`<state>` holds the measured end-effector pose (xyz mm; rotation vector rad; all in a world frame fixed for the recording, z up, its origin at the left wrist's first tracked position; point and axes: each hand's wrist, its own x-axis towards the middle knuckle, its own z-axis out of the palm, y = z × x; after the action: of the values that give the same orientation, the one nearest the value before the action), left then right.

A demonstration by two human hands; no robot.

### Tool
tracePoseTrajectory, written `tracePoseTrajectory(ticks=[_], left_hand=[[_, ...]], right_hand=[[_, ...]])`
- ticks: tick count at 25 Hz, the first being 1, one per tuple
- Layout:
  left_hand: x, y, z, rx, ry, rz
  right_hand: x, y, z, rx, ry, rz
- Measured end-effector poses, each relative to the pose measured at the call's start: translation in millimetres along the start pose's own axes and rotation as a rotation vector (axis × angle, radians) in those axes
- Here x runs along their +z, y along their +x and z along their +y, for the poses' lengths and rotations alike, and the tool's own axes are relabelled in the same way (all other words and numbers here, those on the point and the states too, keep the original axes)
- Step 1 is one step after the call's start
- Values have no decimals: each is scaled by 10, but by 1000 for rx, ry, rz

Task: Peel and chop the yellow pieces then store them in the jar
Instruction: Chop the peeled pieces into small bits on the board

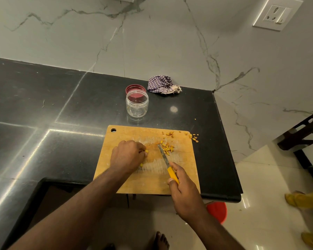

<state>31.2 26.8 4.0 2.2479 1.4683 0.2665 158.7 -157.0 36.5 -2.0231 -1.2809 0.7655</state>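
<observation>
A yellow piece (146,151) was pinned to the board (184,170) by the curled left fingers (142,152), steadied for chopping; the knife (167,164) was gripped by the right hand (183,188), chopped bits (167,147) just beyond its tip, the open jar (137,105) farther off.

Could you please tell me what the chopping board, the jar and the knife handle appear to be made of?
The chopping board looks like pale wood, matte and scuffed with cut marks and yellow stains. The jar is clear with a ribbed neck, probably plastic, though glass is possible. The knife handle, held in the right hand, is smooth yellow, likely plastic.
</observation>
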Motion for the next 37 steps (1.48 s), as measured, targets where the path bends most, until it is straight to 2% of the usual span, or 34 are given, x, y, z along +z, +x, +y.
tracePoseTrajectory(ticks=[9,17,27,33,37], left_hand=[[14,-14,29,-18,-18,28],[17,-14,34,-59,-69,20],[-54,-39,63,-87,27,28],[-77,-56,47,-44,28,17],[-73,-72,48,-30,47,18]], right_hand=[[145,77,-144,-120,-169,-66],[192,125,-159,-140,-237,-100],[238,-5,-138,-102,-226,-126],[106,-59,-112,-114,-173,-31],[128,20,-184,-129,-173,-69]])
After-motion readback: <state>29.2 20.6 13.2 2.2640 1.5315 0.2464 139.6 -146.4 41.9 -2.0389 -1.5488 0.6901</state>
